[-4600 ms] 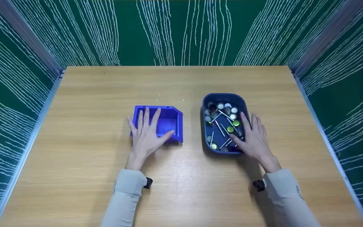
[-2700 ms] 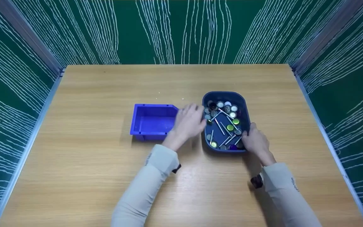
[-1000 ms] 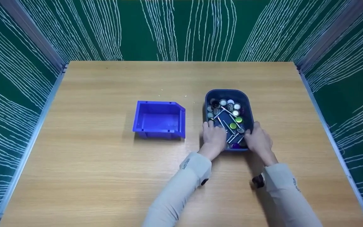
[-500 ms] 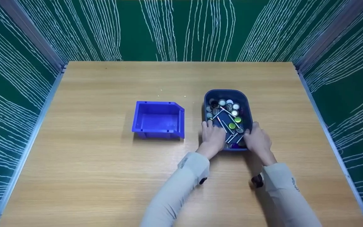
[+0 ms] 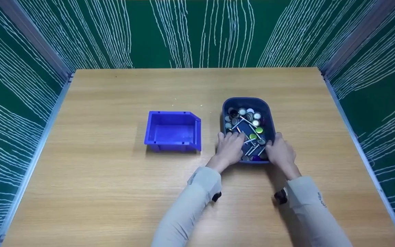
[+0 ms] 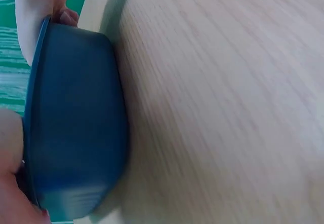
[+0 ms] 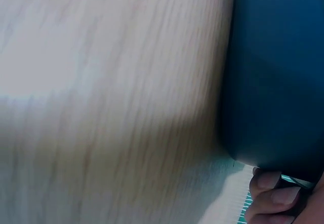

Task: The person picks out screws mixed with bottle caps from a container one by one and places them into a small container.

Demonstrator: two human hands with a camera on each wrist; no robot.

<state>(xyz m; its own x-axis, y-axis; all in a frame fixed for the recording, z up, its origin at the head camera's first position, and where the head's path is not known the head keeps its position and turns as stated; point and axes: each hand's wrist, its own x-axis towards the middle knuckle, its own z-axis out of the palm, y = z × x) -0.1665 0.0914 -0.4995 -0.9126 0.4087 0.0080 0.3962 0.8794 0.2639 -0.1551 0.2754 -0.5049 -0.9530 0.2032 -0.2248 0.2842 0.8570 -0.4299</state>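
A dark blue tub [image 5: 267, 116] stands right of centre in the head view, with loose screws and bottle caps inside. My left hand [image 5: 230, 147] reaches over its near left side and pinches a silver screw [image 5: 250, 140], whose end sticks out to the right. In the left wrist view the tub wall [image 6: 76, 107] hides the fingertips of the left hand [image 6: 9, 143]. At the tub's near right side, my right hand [image 5: 281, 152] grips the rim. The right wrist view shows its fingers [image 7: 268, 179] curled under the rim, against the outer wall [image 7: 278, 82].
Left of the tub stands a blue-violet bin [image 5: 173, 132] with nothing visible inside. Tiny pale crumbs lie behind it on the wooden table [image 5: 98, 154]. Green panels [image 5: 149, 34] with white lines enclose the back and both sides.
Earlier my left hand went from the blue-violet bin to the tub and reached in. Now it is slightly further left with a screw turned crosswise. My right hand stays on the rim.
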